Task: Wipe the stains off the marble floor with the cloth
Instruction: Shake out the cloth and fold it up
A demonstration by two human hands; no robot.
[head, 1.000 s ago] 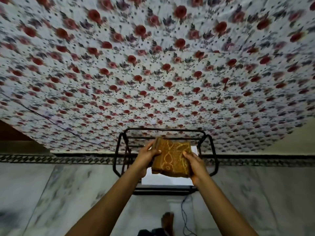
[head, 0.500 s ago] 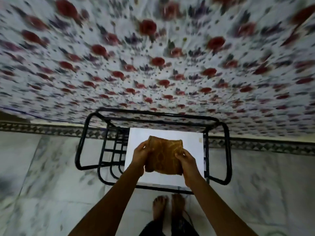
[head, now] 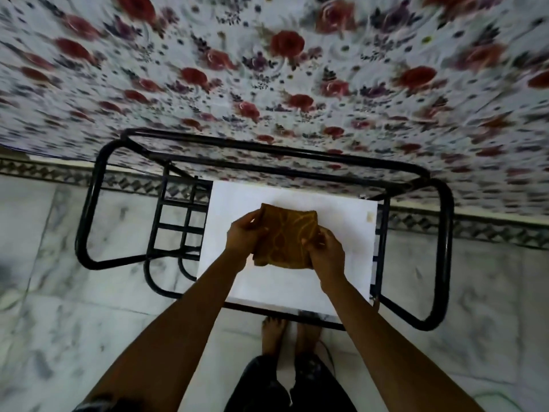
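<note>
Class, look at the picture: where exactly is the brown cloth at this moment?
In the head view, the brown cloth sits mid-frame, held up between the left hand and right hand, above the white surface on the black metal frame.

A person stands barefoot on the marble floor (head: pixel 74 307), both feet (head: pixel 289 334) just short of a black metal-tube stand (head: pixel 442 248) whose white top (head: pixel 350 233) lies under the hands. The left hand (head: pixel 245 234) and the right hand (head: pixel 326 252) each pinch a side of a folded brown cloth with a yellow pattern (head: pixel 285 236), held above the white top. A floral bedsheet (head: pixel 267 69) fills the upper half, and a patterned border strip (head: pixel 490 230) edges the floor.
</note>
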